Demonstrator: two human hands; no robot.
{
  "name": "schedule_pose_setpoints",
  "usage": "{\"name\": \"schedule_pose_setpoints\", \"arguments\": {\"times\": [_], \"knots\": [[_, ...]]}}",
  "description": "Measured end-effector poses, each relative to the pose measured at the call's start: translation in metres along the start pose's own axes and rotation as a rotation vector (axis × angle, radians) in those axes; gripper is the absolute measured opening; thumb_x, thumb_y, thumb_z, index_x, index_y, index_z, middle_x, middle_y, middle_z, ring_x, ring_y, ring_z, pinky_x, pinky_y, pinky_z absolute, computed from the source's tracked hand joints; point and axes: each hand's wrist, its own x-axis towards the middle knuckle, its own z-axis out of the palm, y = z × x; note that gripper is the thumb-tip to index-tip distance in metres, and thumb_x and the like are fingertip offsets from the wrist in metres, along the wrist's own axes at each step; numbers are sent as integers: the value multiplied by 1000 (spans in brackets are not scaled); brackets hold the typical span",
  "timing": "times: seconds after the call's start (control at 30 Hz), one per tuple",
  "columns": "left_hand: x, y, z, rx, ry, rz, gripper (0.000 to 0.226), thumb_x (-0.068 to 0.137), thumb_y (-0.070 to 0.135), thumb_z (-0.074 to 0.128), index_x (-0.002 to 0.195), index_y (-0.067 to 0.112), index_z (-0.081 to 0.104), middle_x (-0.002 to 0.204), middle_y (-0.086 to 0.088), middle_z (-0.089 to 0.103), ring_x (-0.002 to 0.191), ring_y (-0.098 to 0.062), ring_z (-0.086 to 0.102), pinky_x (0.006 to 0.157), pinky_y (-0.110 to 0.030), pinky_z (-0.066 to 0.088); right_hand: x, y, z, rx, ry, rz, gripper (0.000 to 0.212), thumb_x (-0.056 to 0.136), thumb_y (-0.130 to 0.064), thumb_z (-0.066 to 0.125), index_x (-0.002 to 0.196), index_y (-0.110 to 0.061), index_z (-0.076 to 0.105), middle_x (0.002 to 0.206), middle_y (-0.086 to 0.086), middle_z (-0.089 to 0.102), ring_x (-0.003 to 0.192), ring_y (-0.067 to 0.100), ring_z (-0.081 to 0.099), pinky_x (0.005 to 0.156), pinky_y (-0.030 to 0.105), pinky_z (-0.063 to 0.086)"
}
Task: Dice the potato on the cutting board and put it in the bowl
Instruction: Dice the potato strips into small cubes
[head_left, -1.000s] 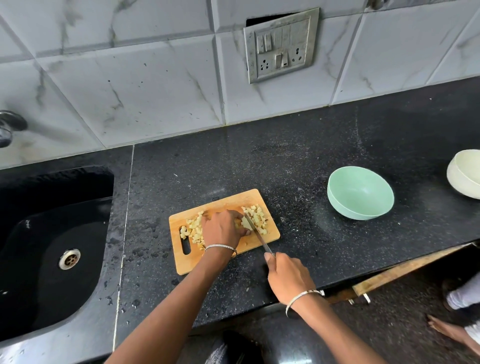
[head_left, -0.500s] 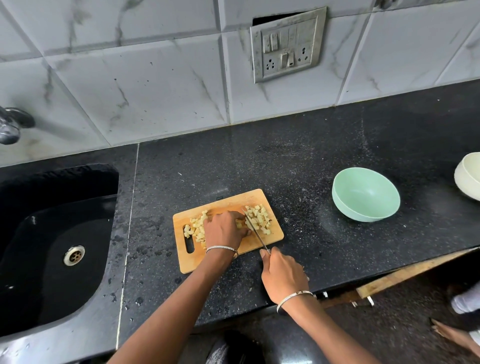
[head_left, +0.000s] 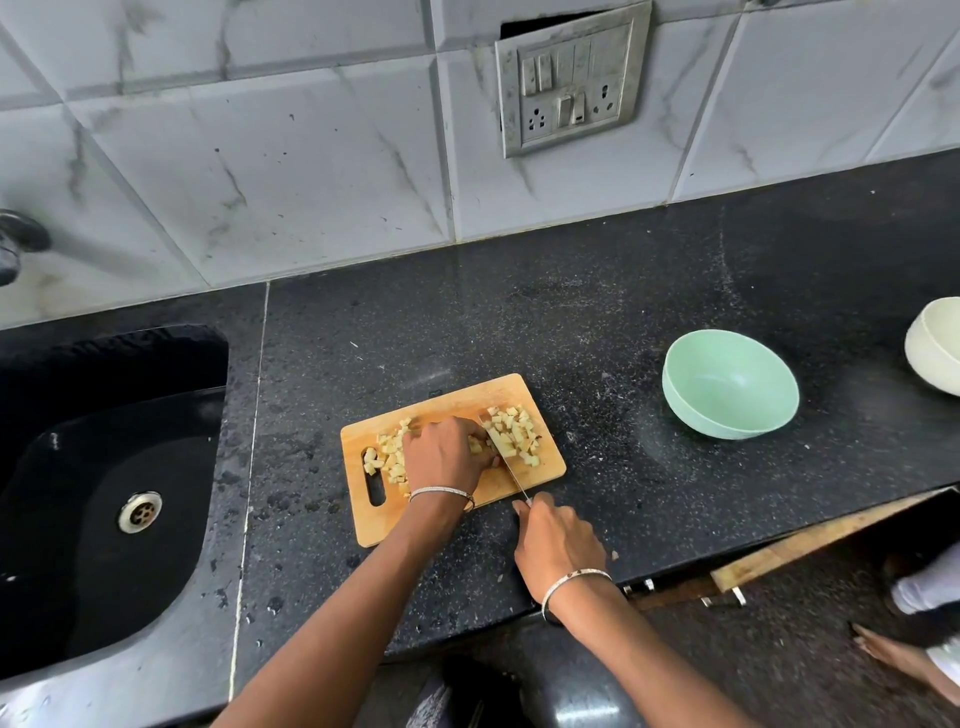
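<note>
1. A wooden cutting board (head_left: 457, 397) lies on a black speckled counter (head_left: 571, 322), with its handle slot at its 9 o'clock end.
2. Pale potato cubes (head_left: 511, 436) sit in two heaps on the board, one toward 9 o'clock and one toward 3 o'clock.
3. The left hand (head_left: 441, 457) rests between the heaps, its fingers curled down over potato cubes.
4. The right hand (head_left: 558, 540), at the board's 5 o'clock, grips a knife (head_left: 514, 478). The blade slants toward 11 o'clock, just beside the left fingers.
5. A green bowl (head_left: 691, 410) stands at the board's 2 o'clock, well apart from it. A cream bowl (head_left: 935, 345) sits beyond it.
6. A black sink (head_left: 104, 467) lies at the board's 9 o'clock.
</note>
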Motion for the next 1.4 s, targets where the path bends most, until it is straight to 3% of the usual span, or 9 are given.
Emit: {"name": "schedule_pose_setpoints", "arguments": {"times": [0.3, 0.57, 0.77, 0.93, 1.23, 1.4], "knots": [[0, 0, 2, 13, 26, 22, 19, 84, 37, 66, 102, 32, 72, 90, 2, 73, 89, -23, 64, 91, -38, 38, 2, 18, -9, 219, -182, 34, 41, 103, -44, 30, 107, -13, 56, 107, 14, 62, 100, 36, 61, 69, 36, 39], [-6, 3, 6, 34, 104, 93, 24, 86, 32, 55, 110, 29, 58, 75, 5, 69, 81, -21, 65, 92, -37, 36, -7, 44, -18, 239, -88, -9, 40, 101, -53, 24, 83, -25, 46, 95, 10, 63, 95, 37, 59, 72, 40, 41], [-8, 11, 5, 61, 26, 152, 20, 85, 39, 64, 105, 35, 63, 89, 5, 72, 93, -19, 65, 91, -39, 33, -9, 49, -11, 209, -83, -3, 41, 101, -52, 24, 91, -23, 52, 101, 11, 64, 102, 37, 59, 73, 40, 39], [-4, 13, 5, 127, 36, 228, 19, 85, 40, 62, 101, 31, 63, 96, 5, 71, 92, -20, 64, 85, -36, 32, -17, 57, -11, 185, -38, 23, 41, 101, -53, 25, 91, -23, 51, 101, 11, 65, 100, 38, 60, 77, 42, 44], [-2, 17, 10, 115, -2, 378, 7, 81, 23, 59, 88, 22, 56, 96, 5, 57, 78, -22, 58, 72, -33, 34, -9, 58, -9, 250, -13, -30, 38, 101, -53, 26, 81, -25, 42, 88, 7, 64, 93, 36, 61, 68, 41, 41], [-1, 14, 9, 15, 26, 351, 13, 80, 15, 61, 91, 23, 57, 90, 7, 64, 84, -20, 60, 76, -31, 34, 5, 59, -9, 266, -6, -28, 40, 100, -55, 27, 85, -24, 47, 92, 9, 65, 96, 37, 61, 69, 40, 39]]}}
